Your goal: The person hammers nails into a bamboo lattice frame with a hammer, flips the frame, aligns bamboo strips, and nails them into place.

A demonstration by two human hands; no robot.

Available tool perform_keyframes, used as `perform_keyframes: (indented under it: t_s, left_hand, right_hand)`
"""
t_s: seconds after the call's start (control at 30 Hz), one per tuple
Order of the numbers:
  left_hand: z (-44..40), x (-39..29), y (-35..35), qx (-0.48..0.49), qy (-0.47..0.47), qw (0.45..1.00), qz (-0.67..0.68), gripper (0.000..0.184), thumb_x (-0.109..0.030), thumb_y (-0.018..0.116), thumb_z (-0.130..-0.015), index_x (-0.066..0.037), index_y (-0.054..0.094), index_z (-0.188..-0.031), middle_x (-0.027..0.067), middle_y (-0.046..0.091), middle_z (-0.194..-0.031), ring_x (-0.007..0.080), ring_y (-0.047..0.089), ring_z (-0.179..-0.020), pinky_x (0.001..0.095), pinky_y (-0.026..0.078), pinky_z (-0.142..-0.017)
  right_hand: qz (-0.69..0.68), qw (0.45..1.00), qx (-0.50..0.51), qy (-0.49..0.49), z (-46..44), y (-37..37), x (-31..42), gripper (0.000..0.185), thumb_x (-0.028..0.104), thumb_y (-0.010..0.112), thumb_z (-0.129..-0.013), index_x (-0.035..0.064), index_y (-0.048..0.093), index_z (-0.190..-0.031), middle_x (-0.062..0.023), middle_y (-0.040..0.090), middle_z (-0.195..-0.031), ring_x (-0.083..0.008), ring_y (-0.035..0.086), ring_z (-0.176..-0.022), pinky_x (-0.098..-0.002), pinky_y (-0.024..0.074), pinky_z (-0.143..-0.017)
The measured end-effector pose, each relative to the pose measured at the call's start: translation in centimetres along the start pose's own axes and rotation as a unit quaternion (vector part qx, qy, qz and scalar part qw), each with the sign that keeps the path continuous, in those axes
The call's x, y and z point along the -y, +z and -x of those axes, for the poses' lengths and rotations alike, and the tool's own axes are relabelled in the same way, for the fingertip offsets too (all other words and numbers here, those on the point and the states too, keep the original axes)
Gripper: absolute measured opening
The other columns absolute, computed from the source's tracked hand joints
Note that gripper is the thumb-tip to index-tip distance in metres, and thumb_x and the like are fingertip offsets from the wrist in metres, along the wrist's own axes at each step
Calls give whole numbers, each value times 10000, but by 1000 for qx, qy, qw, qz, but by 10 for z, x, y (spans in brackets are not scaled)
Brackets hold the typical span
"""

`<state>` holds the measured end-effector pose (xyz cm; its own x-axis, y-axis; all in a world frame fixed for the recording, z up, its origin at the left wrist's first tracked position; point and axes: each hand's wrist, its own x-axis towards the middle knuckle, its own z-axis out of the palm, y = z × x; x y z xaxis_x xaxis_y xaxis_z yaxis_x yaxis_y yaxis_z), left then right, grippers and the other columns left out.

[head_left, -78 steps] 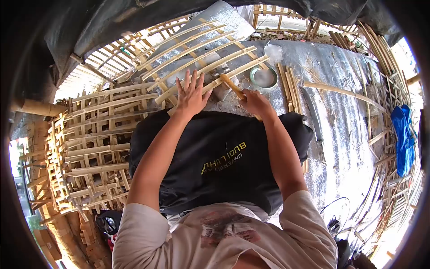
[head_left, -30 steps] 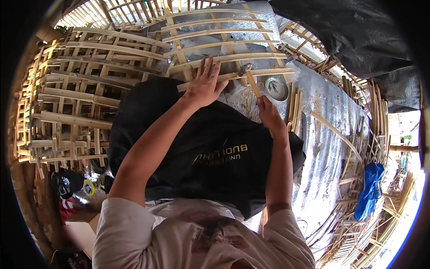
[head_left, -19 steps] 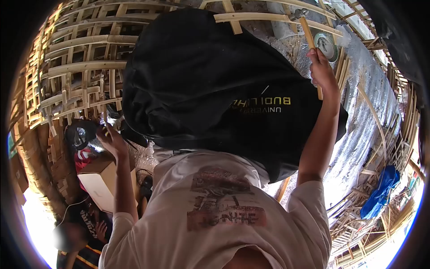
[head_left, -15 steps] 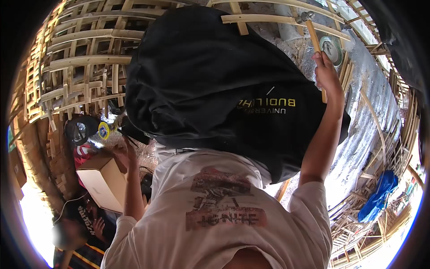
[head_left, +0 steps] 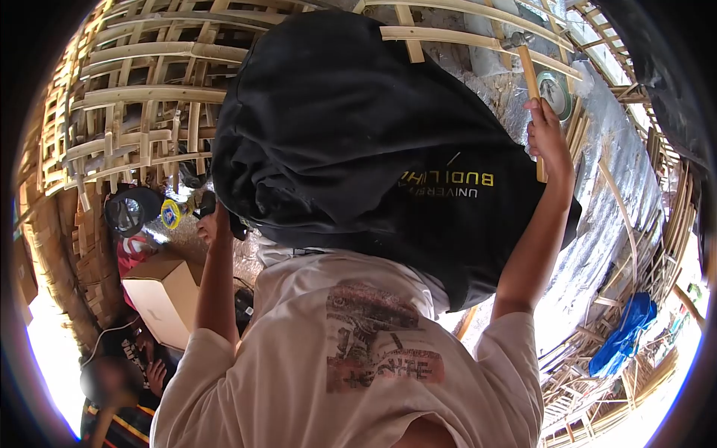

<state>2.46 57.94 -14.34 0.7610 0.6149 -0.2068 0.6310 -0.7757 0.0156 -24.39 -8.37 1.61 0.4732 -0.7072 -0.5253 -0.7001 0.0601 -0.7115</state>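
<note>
My right hand is closed round the wooden handle of a hammer, whose metal head lies by a bamboo strip at the upper right. On the left, my left hand has its fingers curled at a small dark object that I cannot identify. A black cloth garment with yellow and white lettering covers my lap between both hands. Woven bamboo slats extend beyond it at the upper left.
Near my left forearm are an open cardboard box, a yellow-rimmed round container and a black cap. Another person sits at the lower left. Silvery sheeting, bamboo pieces and blue plastic lie right.
My left hand has moved up and forward from beside the box to the dark object at the garment's edge. My right hand, still holding the hammer, has shifted slightly down.
</note>
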Motion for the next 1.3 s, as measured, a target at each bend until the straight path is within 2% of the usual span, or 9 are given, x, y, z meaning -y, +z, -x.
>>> perform_keyframes:
  t_s: [0.1, 0.23, 0.37, 0.47, 0.67, 0.97, 1.07, 1.2, 1.3]
  left_hand:
    - [-8, 1, 12, -50, -21, 998, -20, 1258, -846, 713, -625, 196, 452, -1279, 301, 526, -1327, 391, 558, -1227, 463, 467, -1035]
    - [-20, 7, 17, -86, -32, 995, -35, 1294, -869, 726, -582, 196, 454, -1264, 305, 508, -1336, 407, 544, -1244, 475, 468, -1038]
    - [-19, 22, 12, -73, 52, 996, -23, 1273, -861, 742, -572, 188, 446, -1230, 309, 512, -1284, 461, 527, -1237, 508, 469, -1034]
    - [3, 9, -6, -28, 76, 995, -57, 1017, -639, 786, -713, 150, 445, -1256, 292, 529, -1283, 438, 483, -1284, 509, 416, -1077]
    - [3, 5, -1, -54, 18, 998, -34, 1010, -603, 801, -717, 129, 414, -1297, 303, 476, -1330, 449, 457, -1282, 531, 387, -1090]
    - [29, 0, -13, -42, 39, 998, 10, 1054, -642, 793, -709, 120, 365, -1299, 322, 400, -1370, 480, 383, -1336, 560, 344, -1113]
    - [27, 7, -10, -23, 44, 998, -30, 1269, -799, 767, -618, 95, 307, -1392, 262, 363, -1420, 464, 370, -1377, 640, 377, -1076]
    - [18, 12, 0, -36, 29, 999, -15, 1247, -806, 759, -618, 60, 319, -1400, 231, 363, -1429, 447, 353, -1389, 667, 364, -1066]
    - [19, 7, 1, -39, 14, 999, -9, 1253, -813, 756, -613, 74, 324, -1385, 238, 367, -1420, 450, 358, -1380, 648, 367, -1069]
  right_hand:
    - [-15, 1000, 12, 13, 1, -2, 0, 304, 422, 431, -1087, 149, 563, -1096, 78, 280, -614, -21, 266, -458, -217, 235, -396]
    - [-11, 1000, 24, 3, -1, -6, -3, 370, 448, 452, -1067, 104, 569, -1134, 47, 359, -630, -37, 334, -488, -228, 310, -430]
    - [-22, 999, 30, 10, 1, -6, -2, 351, 440, 449, -1071, 115, 565, -1136, 51, 363, -637, -32, 326, -488, -225, 303, -428]
    - [-25, 999, 38, 10, 1, -7, -2, 344, 441, 452, -1071, 123, 563, -1136, 57, 360, -639, -29, 320, -483, -223, 297, -424]
    - [-29, 999, 35, 5, 1, -6, -2, 342, 453, 474, -1060, 129, 563, -1126, 66, 336, -635, -23, 306, -478, -217, 284, -420]
    - [-39, 999, 34, 8, 2, -6, -2, 335, 450, 491, -1051, 137, 572, -1139, 72, 333, -644, -17, 300, -482, -209, 280, -425]
    - [-47, 998, 33, 10, 2, -6, -1, 335, 450, 494, -1050, 138, 573, -1141, 73, 333, -645, -18, 301, -482, -207, 278, -426]
    - [-53, 998, 25, 27, 1, -4, 0, 297, 417, 475, -1075, 147, 569, -1155, 86, 263, -627, -22, 248, -475, -209, 242, -426]
    - [-51, 998, 35, 14, -1, -8, -5, 329, 439, 486, -1059, 133, 573, -1144, 69, 338, -644, -21, 307, -485, -211, 286, -434]
